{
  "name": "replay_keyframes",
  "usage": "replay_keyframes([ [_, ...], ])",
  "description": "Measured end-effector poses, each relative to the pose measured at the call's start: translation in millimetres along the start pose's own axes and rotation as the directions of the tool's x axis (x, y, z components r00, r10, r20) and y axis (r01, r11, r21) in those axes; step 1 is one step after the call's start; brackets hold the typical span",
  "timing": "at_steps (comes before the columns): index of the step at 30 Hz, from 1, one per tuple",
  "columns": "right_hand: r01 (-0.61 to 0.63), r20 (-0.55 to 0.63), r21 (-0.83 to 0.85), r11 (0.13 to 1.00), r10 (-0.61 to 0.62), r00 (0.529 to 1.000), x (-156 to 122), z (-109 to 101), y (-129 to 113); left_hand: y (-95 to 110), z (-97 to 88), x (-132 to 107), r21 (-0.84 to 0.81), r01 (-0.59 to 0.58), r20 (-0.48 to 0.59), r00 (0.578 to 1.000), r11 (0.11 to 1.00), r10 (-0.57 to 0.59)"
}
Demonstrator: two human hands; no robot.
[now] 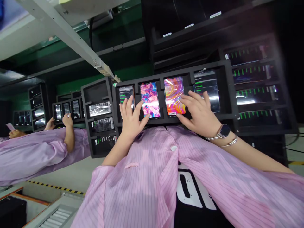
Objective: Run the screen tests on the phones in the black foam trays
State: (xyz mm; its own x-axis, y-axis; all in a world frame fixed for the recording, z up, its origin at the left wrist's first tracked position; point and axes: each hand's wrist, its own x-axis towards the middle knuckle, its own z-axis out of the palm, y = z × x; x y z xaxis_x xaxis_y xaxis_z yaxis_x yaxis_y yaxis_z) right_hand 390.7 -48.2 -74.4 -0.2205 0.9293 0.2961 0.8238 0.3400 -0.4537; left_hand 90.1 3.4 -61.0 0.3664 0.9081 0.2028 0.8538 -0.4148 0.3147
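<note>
My left hand (130,118) lies spread across a dark-screened smartphone (126,95), its thumb reaching toward a smartphone with a pink swirl screen (150,100). My right hand (199,110), wearing a wristwatch (224,130) and bracelet, rests its fingertips on a smartphone with an orange wave screen (174,95). Its fingers also stretch toward a dark smartphone showing green text (209,95). All four phones sit in separate slots of a black foam tray (152,118). Neither hand visibly grips a phone.
More phones lie in the foam tray's left section (100,109). Dark shelves of phones with green markings (254,72) stand at right. At left, a co-worker's hands (67,120) reach toward another tray (66,110). Yellow-and-black floor tape (55,186) runs along the lower left.
</note>
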Motion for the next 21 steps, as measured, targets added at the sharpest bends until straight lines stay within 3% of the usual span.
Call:
replay_keyframes([
  [5, 0.021, -0.031, -0.024, 0.999, -0.022, 0.999, -6.9, 17.2, 0.9, -1.8, 17.0, -4.9, 0.010, 0.006, 0.050, 0.999, 1.000, -0.007],
  [21, -0.032, 0.075, -0.052, 0.998, 0.036, 0.997, -2.1, 22.4, -7.7, 2.2, 18.0, -2.4, -0.005, 0.071, 0.099, 0.993, 0.997, -0.070],
])
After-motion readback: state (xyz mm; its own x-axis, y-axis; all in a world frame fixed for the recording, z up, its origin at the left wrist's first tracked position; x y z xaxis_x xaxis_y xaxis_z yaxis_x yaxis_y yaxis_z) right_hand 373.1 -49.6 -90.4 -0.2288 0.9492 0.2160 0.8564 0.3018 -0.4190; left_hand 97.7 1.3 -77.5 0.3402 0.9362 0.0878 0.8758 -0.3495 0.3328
